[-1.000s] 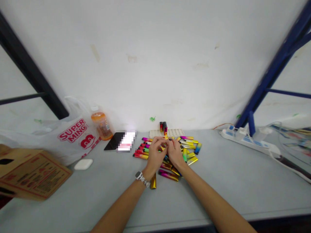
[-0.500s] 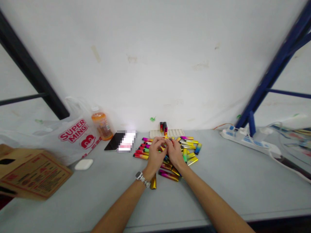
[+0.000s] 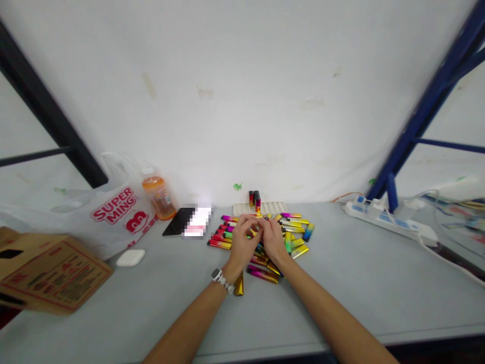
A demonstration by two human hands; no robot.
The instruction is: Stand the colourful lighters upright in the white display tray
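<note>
My left hand [image 3: 244, 237] and my right hand [image 3: 273, 238] meet above a pile of shiny colour-fading tubes with dark ends. The fingers of both are curled into a pinch, fingertips touching or nearly so. What they grip between them is hidden by the fingers. Around them lie the loose tubes: a magenta-gold tube [image 3: 262, 274] in front, a gold one [image 3: 239, 285] by my left wrist, a red one [image 3: 220, 244] to the left and a blue one [image 3: 308, 232] to the right. Just behind my hands, several tubes [image 3: 256, 199] stand upright in a white holed rack [image 3: 276, 208].
At left are a cardboard box [image 3: 56, 273], a plastic bag [image 3: 113, 212], a bottle of orange drink [image 3: 159, 196], a white case [image 3: 131, 258] and a dark tablet or phone [image 3: 180, 221]. A power strip [image 3: 390, 222] with cables lies at right. The wall rises behind the table.
Almost nothing differs. Both hands stay pinched together in the same place above the pile, with only a very slight shift of the view.
</note>
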